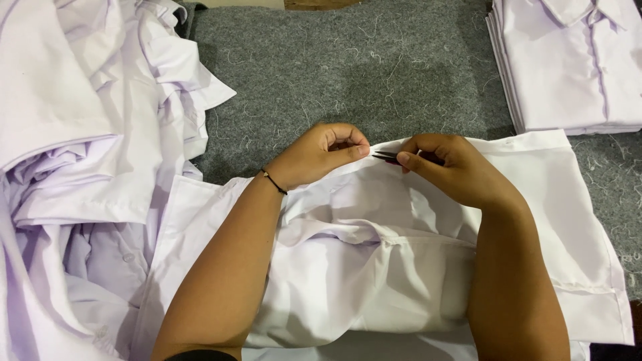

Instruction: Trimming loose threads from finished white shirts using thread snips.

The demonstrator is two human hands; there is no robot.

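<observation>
While the left hand [321, 155] pinches the soft white shirt's [374, 267] hem at twelve o'clock — limp, light — the right hand [448, 167] grips small snips [386, 156].

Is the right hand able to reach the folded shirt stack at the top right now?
Probably yes: the right hand grips small snips, but only bare grey felt lies between it and the folded stack.

The shirt [414, 267] at centre is plain white — so are the heap [87, 167] at left and the folded stack [568, 67] upper right. The felt mat [348, 67] is mottled grey — flecked with pale threads.
</observation>
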